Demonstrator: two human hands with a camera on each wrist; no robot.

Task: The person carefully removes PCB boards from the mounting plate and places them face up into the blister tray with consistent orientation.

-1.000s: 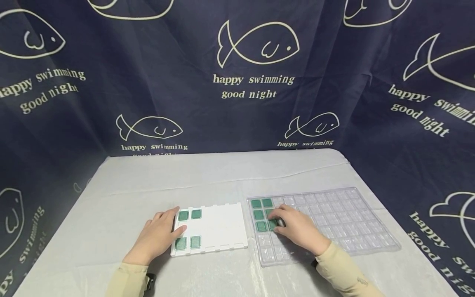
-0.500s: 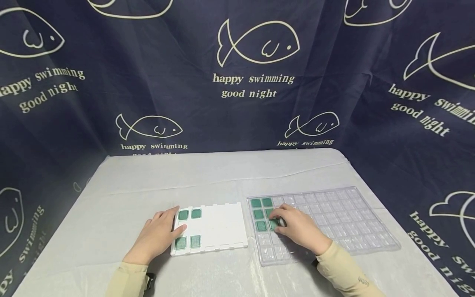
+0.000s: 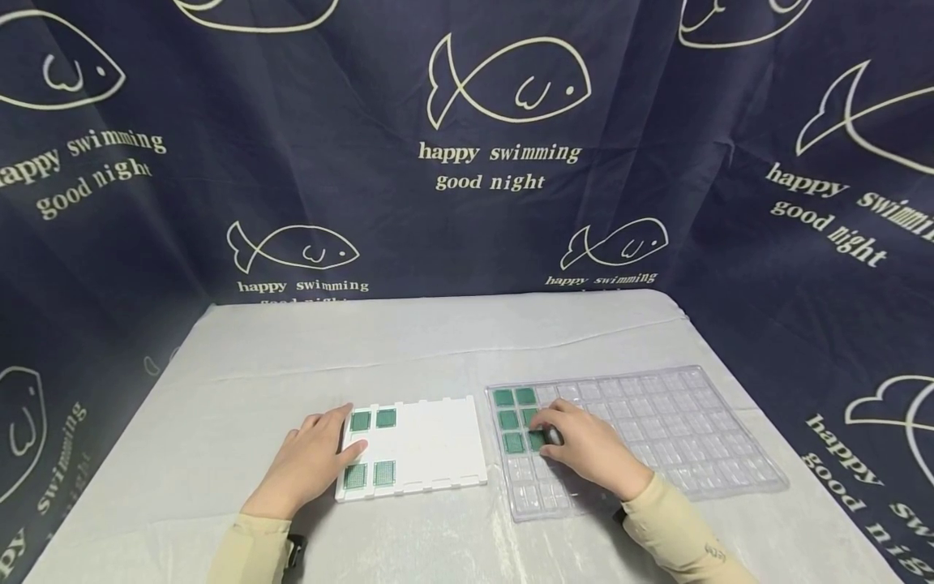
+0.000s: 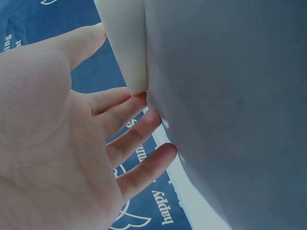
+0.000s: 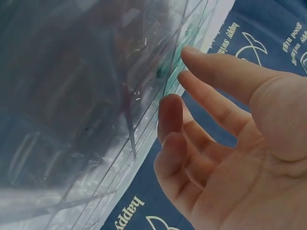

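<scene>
At the left end of the clear tray point(image 3: 657, 430), right hand point(image 3: 587, 442) has bent fingertips around a green square point(image 3: 536, 440), seated in column 2; can't tell if pinched. Left hand point(image 3: 306, 466), fingers mostly straight, touches white board point(image 3: 438, 442). Risks: shallow edge hold drops it; fingers bump neighbouring squares point(image 3: 514, 443); unbraced tray may slide.
</scene>
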